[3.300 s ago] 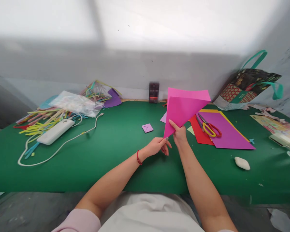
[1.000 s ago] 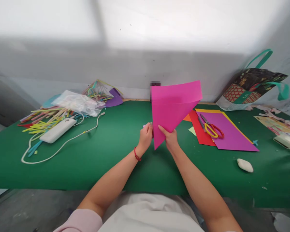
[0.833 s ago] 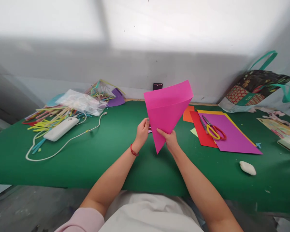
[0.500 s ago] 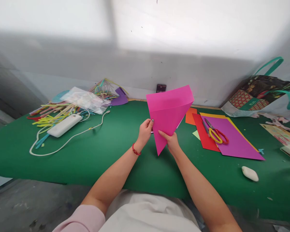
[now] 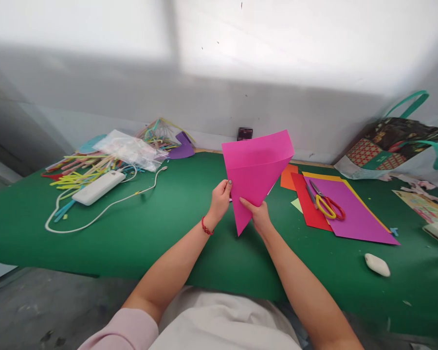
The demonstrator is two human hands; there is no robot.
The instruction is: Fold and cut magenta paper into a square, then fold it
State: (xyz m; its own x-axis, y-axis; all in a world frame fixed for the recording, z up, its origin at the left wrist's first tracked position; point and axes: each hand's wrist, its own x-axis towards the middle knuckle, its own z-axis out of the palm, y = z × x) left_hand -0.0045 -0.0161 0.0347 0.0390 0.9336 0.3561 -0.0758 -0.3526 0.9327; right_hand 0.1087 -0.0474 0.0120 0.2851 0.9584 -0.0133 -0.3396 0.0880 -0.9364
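I hold a folded pink paper sheet (image 5: 255,170) upright above the green table (image 5: 160,214), its point facing down. My left hand (image 5: 220,200), with a red bracelet at the wrist, pinches the sheet's left edge. My right hand (image 5: 259,217) grips the lower part near the point, fingers closed on it. Both hands are near the middle of the table.
To the right lie purple, red and orange sheets (image 5: 345,209) with yellow-handled scissors (image 5: 324,203) on them, and a white oval object (image 5: 377,264). At the left are a white power bank (image 5: 98,187) with cable, coloured strips and a plastic bag (image 5: 129,149). A patterned bag (image 5: 390,141) stands at the back right.
The pink sheet has shifted left and turned in my hands. My left hand rose from the point to the sheet's left edge. The view drifted slightly.
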